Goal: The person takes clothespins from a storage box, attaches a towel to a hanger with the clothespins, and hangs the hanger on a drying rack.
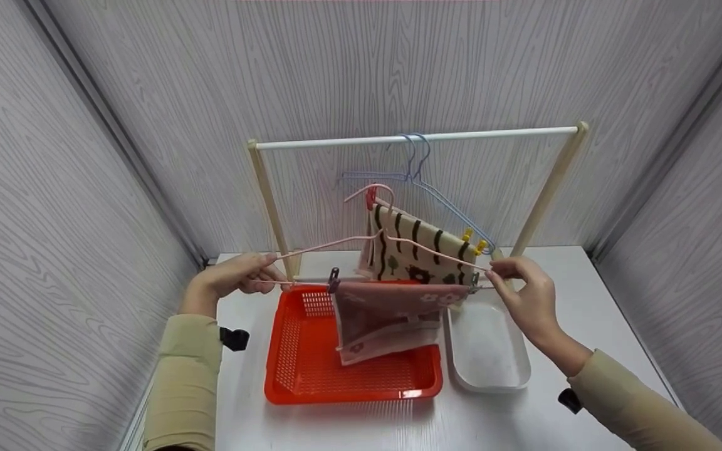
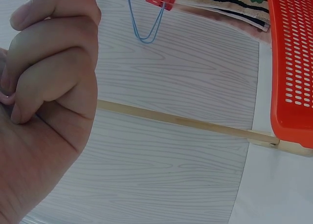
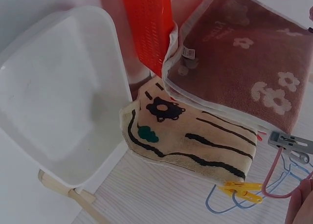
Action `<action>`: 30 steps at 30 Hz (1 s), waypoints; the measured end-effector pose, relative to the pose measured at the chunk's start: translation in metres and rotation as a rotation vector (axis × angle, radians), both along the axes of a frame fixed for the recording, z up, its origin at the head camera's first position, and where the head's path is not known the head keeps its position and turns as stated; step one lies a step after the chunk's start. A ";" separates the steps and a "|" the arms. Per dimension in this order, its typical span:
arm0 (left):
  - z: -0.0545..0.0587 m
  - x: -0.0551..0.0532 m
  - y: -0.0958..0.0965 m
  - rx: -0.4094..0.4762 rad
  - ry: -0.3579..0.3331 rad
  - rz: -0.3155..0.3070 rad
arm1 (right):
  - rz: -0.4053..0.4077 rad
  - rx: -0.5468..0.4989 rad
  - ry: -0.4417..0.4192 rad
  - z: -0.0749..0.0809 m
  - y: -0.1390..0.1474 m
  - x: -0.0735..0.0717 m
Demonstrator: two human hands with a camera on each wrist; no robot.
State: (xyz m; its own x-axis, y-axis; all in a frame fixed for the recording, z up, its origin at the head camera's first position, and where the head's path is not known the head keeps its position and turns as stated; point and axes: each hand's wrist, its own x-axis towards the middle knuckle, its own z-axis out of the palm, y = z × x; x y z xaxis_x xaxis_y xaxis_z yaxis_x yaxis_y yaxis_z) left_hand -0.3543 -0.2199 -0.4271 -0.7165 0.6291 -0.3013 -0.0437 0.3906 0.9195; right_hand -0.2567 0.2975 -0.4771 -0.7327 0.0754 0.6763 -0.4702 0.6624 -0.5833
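Both hands hold a pink hanger [image 1: 329, 243] by its two ends, hook up, over the red basket. My left hand [image 1: 229, 275] grips the left corner, its fingers curled in the left wrist view. At the right corner my right hand [image 1: 533, 304] pinches the wire between thumb and fingers. A dusty-pink towel with pale flowers [image 1: 392, 310] hangs folded over the hanger's lower bar. A dark clothespin [image 1: 334, 280] fastens the towel's left side, a grey clothespin [image 3: 291, 142] its right. The towel's lower edge overlaps the basket in the head view.
Behind stands a drying rack with a white rod [image 1: 492, 134]. From it hang blue hangers [image 1: 445, 199] with a cream striped towel [image 1: 427, 247], held by a red clothespin [image 1: 371, 197] and yellow clothespins [image 1: 480, 247]. Below are a red basket [image 1: 273, 351] and a white tub [image 1: 489, 382].
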 end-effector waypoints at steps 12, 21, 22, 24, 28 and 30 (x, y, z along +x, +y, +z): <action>0.001 0.000 0.000 0.026 0.000 -0.041 | 0.108 -0.046 -0.042 -0.002 0.003 -0.010; 0.001 0.001 0.001 0.020 0.013 -0.021 | 0.135 -0.125 -0.130 -0.012 0.000 -0.014; 0.001 0.001 0.001 0.023 0.012 -0.023 | 0.129 -0.126 -0.148 -0.013 0.000 -0.014; 0.001 0.001 0.001 0.033 0.015 -0.033 | 0.122 -0.134 -0.194 -0.014 0.001 -0.014; 0.002 -0.002 0.002 0.071 0.030 -0.081 | 0.133 -0.176 -0.272 -0.014 0.001 -0.013; 0.003 -0.004 0.002 0.084 0.043 -0.101 | 0.145 -0.206 -0.279 -0.013 0.001 -0.013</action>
State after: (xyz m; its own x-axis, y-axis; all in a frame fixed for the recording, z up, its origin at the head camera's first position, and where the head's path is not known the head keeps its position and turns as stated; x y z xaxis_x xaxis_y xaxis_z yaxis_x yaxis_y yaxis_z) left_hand -0.3584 -0.2175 -0.4237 -0.6593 0.7204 -0.2153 0.0319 0.3130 0.9492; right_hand -0.2698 0.2985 -0.4897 -0.8999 0.0710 0.4302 -0.3544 0.4558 -0.8165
